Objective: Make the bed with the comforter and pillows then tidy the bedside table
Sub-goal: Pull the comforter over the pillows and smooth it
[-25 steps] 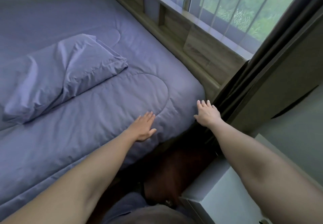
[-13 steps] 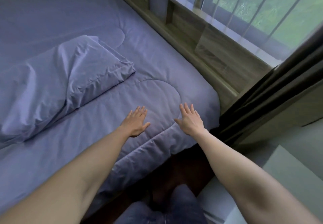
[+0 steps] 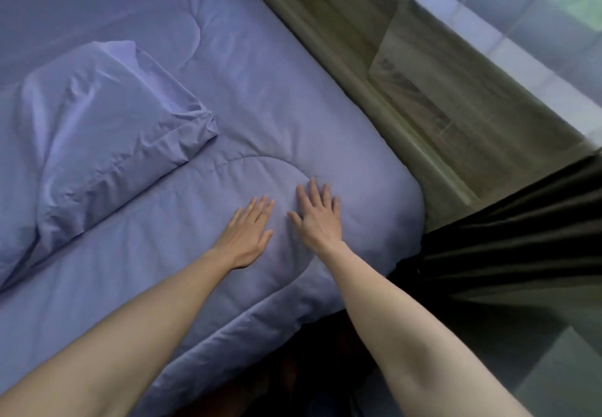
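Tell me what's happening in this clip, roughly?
A person is making a bed. The left hand and right hand both lie flat, fingers straight, on the purple comforter near its corner beside the window-side frame, apparently smoothing it. A matching pillow sits on the comforter to the left, somewhat rumpled.

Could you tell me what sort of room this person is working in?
Most likely a bedroom: a bed covered by a purple comforter, a matching pillow lying on it, and a dark curtain beside a window.
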Demonstrator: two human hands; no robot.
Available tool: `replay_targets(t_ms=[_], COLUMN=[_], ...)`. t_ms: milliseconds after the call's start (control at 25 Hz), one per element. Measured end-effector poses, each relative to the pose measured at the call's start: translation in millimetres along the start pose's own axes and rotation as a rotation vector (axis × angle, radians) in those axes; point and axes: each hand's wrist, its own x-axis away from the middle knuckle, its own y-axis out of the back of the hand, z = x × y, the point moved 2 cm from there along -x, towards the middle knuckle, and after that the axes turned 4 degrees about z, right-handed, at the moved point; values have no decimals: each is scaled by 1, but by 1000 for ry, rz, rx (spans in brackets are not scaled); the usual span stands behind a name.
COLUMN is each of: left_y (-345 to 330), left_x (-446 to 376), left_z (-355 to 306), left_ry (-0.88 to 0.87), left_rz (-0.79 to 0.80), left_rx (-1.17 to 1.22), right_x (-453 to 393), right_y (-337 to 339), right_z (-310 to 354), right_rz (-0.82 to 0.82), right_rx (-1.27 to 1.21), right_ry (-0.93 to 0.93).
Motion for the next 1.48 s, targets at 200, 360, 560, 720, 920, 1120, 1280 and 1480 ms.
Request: replay_targets(t_ms=[200,360,560,720,920,1120,1280,1480], left_y=[-7,-24,-42,-47,-52,-50,-40,-22], left_x=[-78,-107,-115,-115,-118,-118,-113,-106], left_z=[-31,-44,-40,-40,-39,-40,-40,-57], left_ry=[-57,-87,-87,-94,-87,-83,-82,-121], left_rz=[-30,-149,-259,-290,-296,-263,-202,-194], left_rx=[-47,-154,-216,-228,-251,-253,-192,-175], right_x=[-33,-42,-43,-29,-27,-18,8,47], right_y=[-9,-16,-25,-37,-50,-46,-33,-2], right_z=[-86,-129,-161,-159,-147,-151,-173,-202], right_rz=[-178,-375,-528,-536,-464,-627,-782,-1089], right_rx=[11,-208,-713,-1207,-1341,-1211,-1146,-1139], right_ry=[-83,-377,-742,-1024,-1302,-1237,-1101,-969])
